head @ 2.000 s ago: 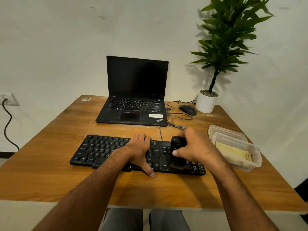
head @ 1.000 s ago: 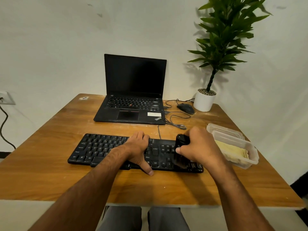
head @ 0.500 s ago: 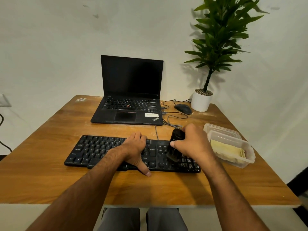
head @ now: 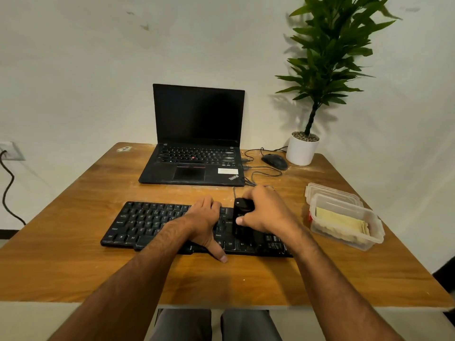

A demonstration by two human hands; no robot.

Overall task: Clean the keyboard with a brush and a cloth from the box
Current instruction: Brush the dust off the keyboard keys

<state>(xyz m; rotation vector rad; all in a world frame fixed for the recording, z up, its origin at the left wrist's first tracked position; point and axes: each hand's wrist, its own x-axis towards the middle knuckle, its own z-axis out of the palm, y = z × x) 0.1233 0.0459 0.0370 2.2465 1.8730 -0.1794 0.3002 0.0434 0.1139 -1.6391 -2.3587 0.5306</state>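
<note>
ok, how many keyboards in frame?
2: the black desktop keyboard at the table's near edge under both hands, and the laptop's built-in keyboard behind it. None appear hidden.

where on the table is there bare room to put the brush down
Bare wood runs between the keyboard and the near table edge, and left of the laptop. Crowded: right side, with box, mouse, cables and plant pot.
</note>
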